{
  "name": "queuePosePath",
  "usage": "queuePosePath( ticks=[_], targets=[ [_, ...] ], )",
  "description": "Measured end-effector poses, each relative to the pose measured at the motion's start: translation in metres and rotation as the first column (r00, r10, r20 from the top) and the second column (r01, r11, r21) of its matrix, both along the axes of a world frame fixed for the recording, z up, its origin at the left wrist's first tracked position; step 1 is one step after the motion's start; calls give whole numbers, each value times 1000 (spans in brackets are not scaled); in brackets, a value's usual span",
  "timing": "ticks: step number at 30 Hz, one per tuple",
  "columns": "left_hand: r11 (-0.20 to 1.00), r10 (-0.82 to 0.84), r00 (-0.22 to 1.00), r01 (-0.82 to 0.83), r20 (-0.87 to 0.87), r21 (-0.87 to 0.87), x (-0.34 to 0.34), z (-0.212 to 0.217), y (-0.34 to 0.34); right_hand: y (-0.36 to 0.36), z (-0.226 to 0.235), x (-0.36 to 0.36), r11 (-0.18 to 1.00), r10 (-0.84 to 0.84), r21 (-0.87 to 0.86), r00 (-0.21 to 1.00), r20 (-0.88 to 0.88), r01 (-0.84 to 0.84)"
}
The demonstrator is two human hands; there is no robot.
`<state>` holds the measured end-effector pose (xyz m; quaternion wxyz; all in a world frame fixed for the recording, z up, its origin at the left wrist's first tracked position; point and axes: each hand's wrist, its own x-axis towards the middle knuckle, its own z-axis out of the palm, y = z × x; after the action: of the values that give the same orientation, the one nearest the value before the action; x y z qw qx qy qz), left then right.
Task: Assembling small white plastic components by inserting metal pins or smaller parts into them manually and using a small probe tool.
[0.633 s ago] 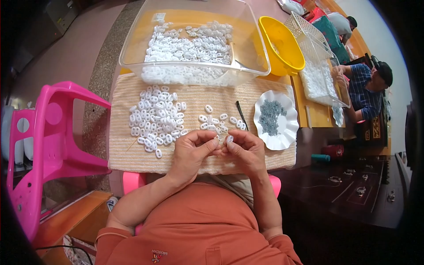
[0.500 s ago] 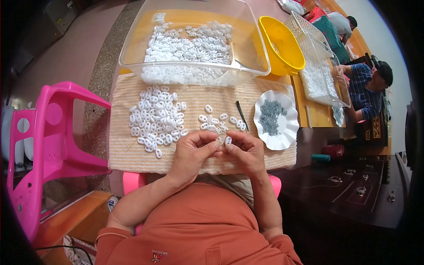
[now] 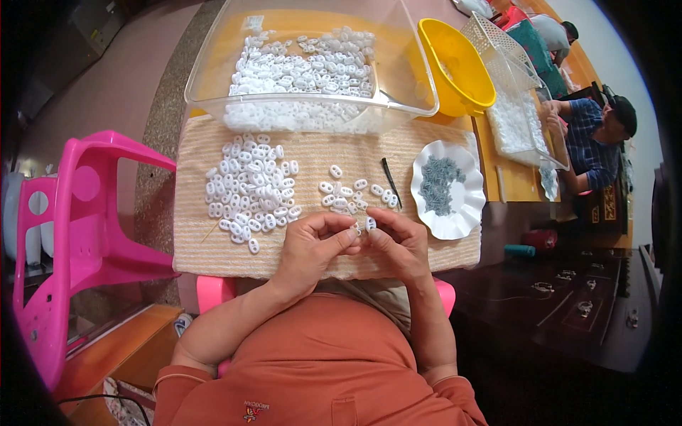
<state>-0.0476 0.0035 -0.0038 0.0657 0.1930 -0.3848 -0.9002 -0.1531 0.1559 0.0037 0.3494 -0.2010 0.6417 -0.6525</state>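
Note:
At the table's near edge my two hands meet, fingertips almost touching. My right hand (image 3: 400,241) is closed in a pinch on a white oval two-hole plastic piece (image 3: 371,223), held upright. My left hand (image 3: 316,245) pinches a small pale piece (image 3: 358,228) right beside it; its exact shape is too small to tell. Just beyond the fingertips lies a loose group of similar white two-hole pieces (image 3: 346,192). A larger heap of them (image 3: 252,181) spreads to the left. On the right, a white scalloped dish (image 3: 465,221) holds many small grey-blue parts (image 3: 436,186).
A clear plastic bin (image 3: 206,96) of white pieces stands at the back, beside a yellow basin (image 3: 469,78). A black stick-like tool (image 3: 391,182) lies near the dish. A pink chair (image 3: 92,234) stands left. At far right, a person (image 3: 597,135) works beside another bin (image 3: 515,124).
Both hands keep their pinch at nearly the same spot, the right hand a touch further right. The view has shifted slightly. Nothing has been put down.

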Motion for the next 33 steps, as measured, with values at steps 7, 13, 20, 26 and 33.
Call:
queuePosePath(
  ticks=[7,13,20,26,33],
  targets=[
    [1000,-14,1000,14,22,4,-1,0,-1,2,-8,-1,999,9,-33,1000,-20,-10],
    [1000,-25,999,25,46,10,-1,0,-2,0,-6,-2,998,15,-66,1000,25,-13],
    [999,-30,997,28,72,25,-2,-1,-1,1,-3,-3,999,28,-34,1000,-9,-28],
    [999,-40,997,39,59,30,-1,1,-1,2,-7,-4,997,62,-50,995,-77,-65],
    [998,-53,996,51,72,34,-1,1,-2,-1,-2,-3,995,59,-74,998,-27,-61]
  ],
)
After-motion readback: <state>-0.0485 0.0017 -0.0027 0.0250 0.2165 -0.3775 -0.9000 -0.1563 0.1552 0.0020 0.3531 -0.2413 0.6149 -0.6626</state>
